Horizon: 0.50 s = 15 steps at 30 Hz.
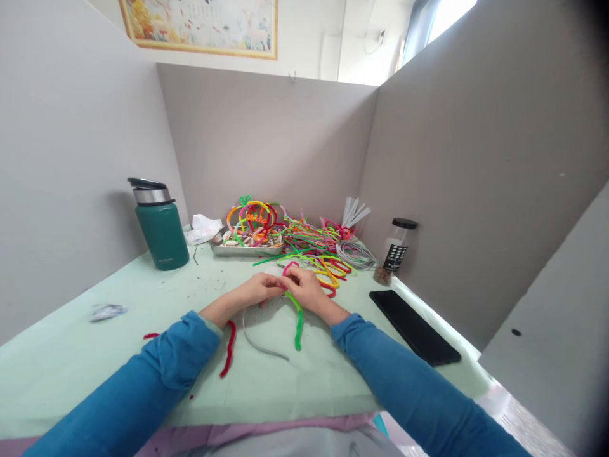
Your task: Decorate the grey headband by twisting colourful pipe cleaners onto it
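Note:
My left hand (259, 289) and my right hand (308, 291) meet over the middle of the table with fingertips pinched together. Between them is a pipe cleaner, whose pink part (290, 266) loops above the fingers. A green fuzzy length (299, 324) hangs below my right hand; whether it joins the pink one is hidden by the fingers. A thin grey curved strip (261, 346) runs out from beneath my left hand, its upper end covered. Beside my left wrist lies a red pipe cleaner (229, 349).
A metal tray (247, 251) of shells, with looped pipe-cleaner hoops (257, 216), stands at the back. Right of it are piled pipe cleaners (314, 236) and a grey wire coil (354, 255). A green flask (162, 235), a clear jar (394, 254) and a black phone (413, 327) flank the work area.

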Each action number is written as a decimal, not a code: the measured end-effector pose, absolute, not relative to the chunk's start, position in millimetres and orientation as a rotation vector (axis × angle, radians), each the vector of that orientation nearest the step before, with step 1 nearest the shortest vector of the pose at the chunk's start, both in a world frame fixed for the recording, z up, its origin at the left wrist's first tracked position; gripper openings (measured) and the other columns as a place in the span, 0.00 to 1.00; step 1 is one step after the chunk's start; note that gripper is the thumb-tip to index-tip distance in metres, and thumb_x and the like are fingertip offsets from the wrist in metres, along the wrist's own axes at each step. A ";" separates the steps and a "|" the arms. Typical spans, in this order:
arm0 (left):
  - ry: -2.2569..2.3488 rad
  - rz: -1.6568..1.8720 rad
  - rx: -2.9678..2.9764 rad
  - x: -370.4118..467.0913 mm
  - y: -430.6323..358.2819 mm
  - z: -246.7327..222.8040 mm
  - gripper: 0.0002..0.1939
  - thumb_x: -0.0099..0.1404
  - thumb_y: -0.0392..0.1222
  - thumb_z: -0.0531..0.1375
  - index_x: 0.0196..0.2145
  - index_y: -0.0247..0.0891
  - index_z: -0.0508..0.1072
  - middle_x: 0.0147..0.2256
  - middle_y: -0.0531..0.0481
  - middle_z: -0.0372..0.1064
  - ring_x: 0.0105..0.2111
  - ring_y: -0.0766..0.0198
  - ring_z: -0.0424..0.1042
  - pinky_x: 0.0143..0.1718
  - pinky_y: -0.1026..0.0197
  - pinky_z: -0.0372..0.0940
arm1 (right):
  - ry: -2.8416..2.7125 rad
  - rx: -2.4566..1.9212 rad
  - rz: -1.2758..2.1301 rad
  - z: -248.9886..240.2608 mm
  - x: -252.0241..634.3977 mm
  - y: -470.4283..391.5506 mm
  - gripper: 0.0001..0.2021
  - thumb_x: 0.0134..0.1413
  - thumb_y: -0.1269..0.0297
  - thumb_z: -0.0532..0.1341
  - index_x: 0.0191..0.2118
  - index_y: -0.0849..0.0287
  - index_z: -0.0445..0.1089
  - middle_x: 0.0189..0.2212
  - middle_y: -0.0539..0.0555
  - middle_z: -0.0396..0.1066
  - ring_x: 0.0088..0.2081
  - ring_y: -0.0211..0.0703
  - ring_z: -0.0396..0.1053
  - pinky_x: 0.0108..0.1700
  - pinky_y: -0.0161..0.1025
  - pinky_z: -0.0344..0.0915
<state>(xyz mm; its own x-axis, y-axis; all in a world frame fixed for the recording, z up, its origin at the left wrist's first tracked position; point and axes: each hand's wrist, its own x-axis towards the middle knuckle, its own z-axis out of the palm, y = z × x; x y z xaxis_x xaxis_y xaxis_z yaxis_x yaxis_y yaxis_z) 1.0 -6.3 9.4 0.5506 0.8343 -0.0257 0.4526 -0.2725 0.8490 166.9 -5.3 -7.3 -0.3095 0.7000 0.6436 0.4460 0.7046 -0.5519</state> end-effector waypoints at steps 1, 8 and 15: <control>1.041 0.559 1.905 1.1 -6.4 9.4 0.21 0.52 0.56 0.57 0.31 0.33 0.68 0.18 0.59 0.50 0.16 0.74 0.51 0.16 0.69 0.53 | -1.959 -0.882 0.335 -7.1 167.0 -5.5 0.09 0.52 0.63 0.55 0.24 0.60 0.63 0.19 0.48 0.60 0.23 0.35 0.55 0.26 0.33 0.50; 1.081 0.596 1.895 2.1 -9.9 11.6 0.22 0.51 0.57 0.57 0.32 0.33 0.70 0.18 0.58 0.50 0.16 0.74 0.51 0.16 0.69 0.52 | -1.952 -0.888 0.324 -6.5 166.6 -5.5 0.09 0.52 0.63 0.55 0.24 0.60 0.63 0.20 0.48 0.60 0.23 0.35 0.54 0.26 0.33 0.50; 1.071 0.610 1.899 1.5 -8.4 10.1 0.21 0.52 0.58 0.57 0.29 0.33 0.69 0.18 0.58 0.49 0.16 0.75 0.50 0.15 0.70 0.53 | -1.934 -0.861 0.314 -5.0 166.4 -6.1 0.09 0.52 0.64 0.54 0.24 0.60 0.62 0.20 0.48 0.59 0.23 0.34 0.54 0.26 0.33 0.50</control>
